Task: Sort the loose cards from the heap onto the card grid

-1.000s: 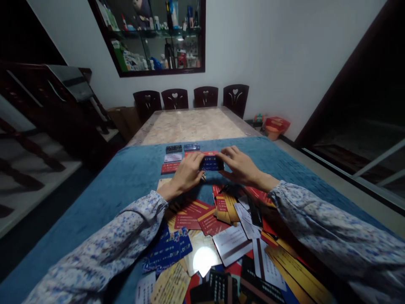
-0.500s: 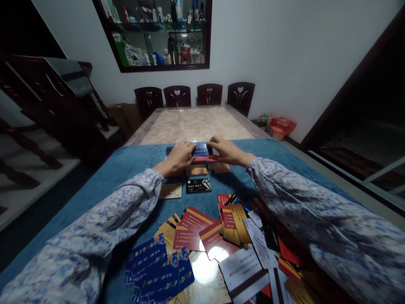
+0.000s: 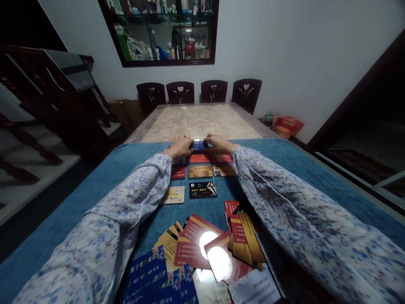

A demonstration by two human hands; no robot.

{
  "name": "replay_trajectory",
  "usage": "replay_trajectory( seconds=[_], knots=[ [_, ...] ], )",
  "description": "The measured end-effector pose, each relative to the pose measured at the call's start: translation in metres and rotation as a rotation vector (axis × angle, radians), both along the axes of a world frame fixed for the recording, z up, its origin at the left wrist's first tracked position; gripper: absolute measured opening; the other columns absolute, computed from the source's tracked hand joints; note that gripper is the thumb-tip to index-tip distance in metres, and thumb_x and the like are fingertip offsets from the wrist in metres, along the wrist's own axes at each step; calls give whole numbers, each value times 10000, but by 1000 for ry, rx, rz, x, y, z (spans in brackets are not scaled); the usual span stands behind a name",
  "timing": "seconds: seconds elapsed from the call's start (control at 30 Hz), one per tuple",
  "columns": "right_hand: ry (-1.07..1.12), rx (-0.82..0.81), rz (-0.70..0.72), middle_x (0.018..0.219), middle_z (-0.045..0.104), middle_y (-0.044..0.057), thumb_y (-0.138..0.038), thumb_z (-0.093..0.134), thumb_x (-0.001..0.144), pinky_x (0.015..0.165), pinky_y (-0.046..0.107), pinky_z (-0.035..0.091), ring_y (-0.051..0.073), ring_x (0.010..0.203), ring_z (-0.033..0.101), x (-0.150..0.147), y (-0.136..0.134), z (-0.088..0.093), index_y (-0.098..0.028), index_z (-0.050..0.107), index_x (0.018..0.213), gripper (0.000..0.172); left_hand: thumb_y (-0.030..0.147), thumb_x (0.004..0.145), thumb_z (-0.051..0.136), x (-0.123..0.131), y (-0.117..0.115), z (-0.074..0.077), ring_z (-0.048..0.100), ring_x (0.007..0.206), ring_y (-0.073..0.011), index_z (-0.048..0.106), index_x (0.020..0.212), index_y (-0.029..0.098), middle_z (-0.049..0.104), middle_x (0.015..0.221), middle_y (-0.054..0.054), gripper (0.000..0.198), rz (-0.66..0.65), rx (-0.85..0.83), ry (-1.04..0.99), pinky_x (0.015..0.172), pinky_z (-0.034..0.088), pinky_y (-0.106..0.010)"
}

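Right, both hands are out at full stretch, and it's a two-sided pinch: the left hand point(image 3: 180, 147) grips one end of a blue card point(image 3: 198, 145), the right hand point(image 3: 219, 144) the other. Whether it's one card or a thin stack, I can't tell! It sits squarely between the hands, near the far edge of the blue cloth point(image 3: 101, 177) covering the near part of the surface point(image 3: 196, 120). Just nearer than the hands, a red card point(image 3: 200, 158), then a gold card point(image 3: 200, 171), then a black VIP card point(image 3: 203, 190), with a cream card point(image 3: 174, 195) beside that one, by the left sleeve point(image 3: 133, 207). And well back from the hands, between the forearms, what a jumble: blue cards point(image 3: 148, 274), dark red cards point(image 3: 191, 249) and a silver card point(image 3: 255, 289), fanned and overlapping!
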State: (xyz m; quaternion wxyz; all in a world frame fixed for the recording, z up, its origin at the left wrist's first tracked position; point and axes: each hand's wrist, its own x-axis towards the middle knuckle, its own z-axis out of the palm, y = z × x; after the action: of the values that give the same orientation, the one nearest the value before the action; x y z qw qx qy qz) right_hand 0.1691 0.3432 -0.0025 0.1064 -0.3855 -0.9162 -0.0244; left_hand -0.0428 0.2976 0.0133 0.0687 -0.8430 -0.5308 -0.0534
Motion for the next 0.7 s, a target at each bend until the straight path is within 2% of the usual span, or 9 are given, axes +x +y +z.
replay_trajectory(
  seconds=[0.2, 0.4, 0.7],
  knots=[
    [-57, -28, -40, 1132, 696, 140, -227, 730, 838, 897, 294, 486, 229, 988, 660, -8, 10, -4, -147, 758, 1135, 309, 178, 759, 641, 0, 17, -7, 527, 1243, -348, 719, 977, 190, 699, 1068, -136, 232, 24, -84, -41, 1082, 430, -506],
    [-63, -48, -92, 1162, 720, 158, -222, 723, 833, 897, 299, 493, 242, 997, 677, -12, 13, -9, -135, 766, 1142, 324, 177, 768, 635, 4, 23, -12, 510, 1258, -354, 716, 950, 187, 706, 1041, -121, 199, 45, -135, -47, 1114, 383, -574],
    [-82, -92, -119, 1101, 773, 147, -171, 681, 831, 867, 277, 485, 250, 1012, 693, -15, 8, -7, -125, 796, 1078, 276, 166, 778, 636, 8, 25, -8, 502, 1296, -376, 751, 1006, 181, 724, 1112, -141, 255, 83, -177, -10, 1114, 392, -561]
  ],
)
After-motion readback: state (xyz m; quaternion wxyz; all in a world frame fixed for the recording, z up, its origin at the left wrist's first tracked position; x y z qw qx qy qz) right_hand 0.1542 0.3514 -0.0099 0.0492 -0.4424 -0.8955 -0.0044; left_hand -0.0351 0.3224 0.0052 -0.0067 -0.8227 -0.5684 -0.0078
